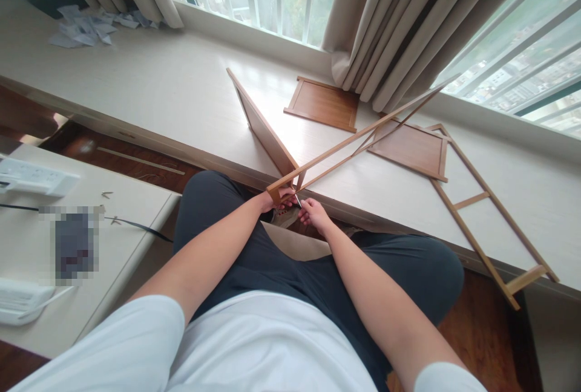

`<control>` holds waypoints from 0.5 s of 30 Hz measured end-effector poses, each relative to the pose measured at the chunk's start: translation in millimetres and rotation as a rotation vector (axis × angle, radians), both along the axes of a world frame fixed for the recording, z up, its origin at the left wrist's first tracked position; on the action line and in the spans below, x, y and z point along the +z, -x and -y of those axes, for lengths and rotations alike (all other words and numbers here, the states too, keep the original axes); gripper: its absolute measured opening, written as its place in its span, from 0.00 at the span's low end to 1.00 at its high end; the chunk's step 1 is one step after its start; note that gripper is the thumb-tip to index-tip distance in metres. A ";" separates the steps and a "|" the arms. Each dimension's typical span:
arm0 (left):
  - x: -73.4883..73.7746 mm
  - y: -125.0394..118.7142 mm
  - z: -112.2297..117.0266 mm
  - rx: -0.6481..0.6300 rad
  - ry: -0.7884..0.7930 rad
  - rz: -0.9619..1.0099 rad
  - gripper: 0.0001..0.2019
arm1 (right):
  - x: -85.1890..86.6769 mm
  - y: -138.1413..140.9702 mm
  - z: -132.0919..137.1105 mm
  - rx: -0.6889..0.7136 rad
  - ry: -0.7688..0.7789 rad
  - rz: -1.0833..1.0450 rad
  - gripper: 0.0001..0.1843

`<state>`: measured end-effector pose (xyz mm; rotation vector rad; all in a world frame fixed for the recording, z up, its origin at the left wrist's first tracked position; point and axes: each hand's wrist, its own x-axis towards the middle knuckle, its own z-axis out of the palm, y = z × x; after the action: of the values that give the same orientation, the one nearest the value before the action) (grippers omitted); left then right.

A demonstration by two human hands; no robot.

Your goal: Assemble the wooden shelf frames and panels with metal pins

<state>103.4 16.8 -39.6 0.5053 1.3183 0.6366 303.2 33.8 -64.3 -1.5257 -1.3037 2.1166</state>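
Between my knees, my left hand (282, 197) is closed around the near end of a long wooden frame (336, 145), whose slats slant up to the right. A brown wooden panel (263, 126) stands on edge against that end, reaching away to the upper left. My right hand (314, 215) pinches a thin metal tool (298, 201), too small to name. Its tip points at the joint beside my left fingers. The exact contact there is hidden.
Two more wooden panels (323, 104) (411, 149) lie on the white window ledge (158, 89). A ladder-like wooden frame (472, 201) overhangs its edge at right. Crumpled paper (84, 26) sits far left. The white desk (131, 265) at left holds a power strip (39, 175) and small metal pieces (107, 195).
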 end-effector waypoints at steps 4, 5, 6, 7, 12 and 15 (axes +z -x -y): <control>-0.4 0.0 0.4 0.007 0.000 0.000 0.16 | -3.6 0.3 0.1 0.000 -0.057 0.024 0.19; -0.4 0.0 0.6 0.006 -0.003 -0.001 0.16 | -4.8 0.4 0.0 0.003 -0.072 0.029 0.18; -0.3 0.1 0.8 0.004 -0.006 -0.003 0.17 | -6.0 0.5 -0.1 0.006 -0.087 0.034 0.18; -0.3 0.3 1.0 0.002 -0.009 -0.004 0.18 | -7.4 0.6 -0.3 0.009 -0.102 0.037 0.17; -1.0 0.9 1.0 -0.012 -0.017 -0.018 0.20 | -15.2 -0.1 -0.6 0.032 -0.189 0.051 0.17; -1.9 0.8 0.2 -0.018 -0.017 -0.015 0.18 | -20.1 -1.2 -0.8 0.061 -0.254 0.072 0.18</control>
<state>102.6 16.6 -41.5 0.5365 1.3220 0.6310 304.4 34.6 -84.3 -1.4835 -1.5938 1.8587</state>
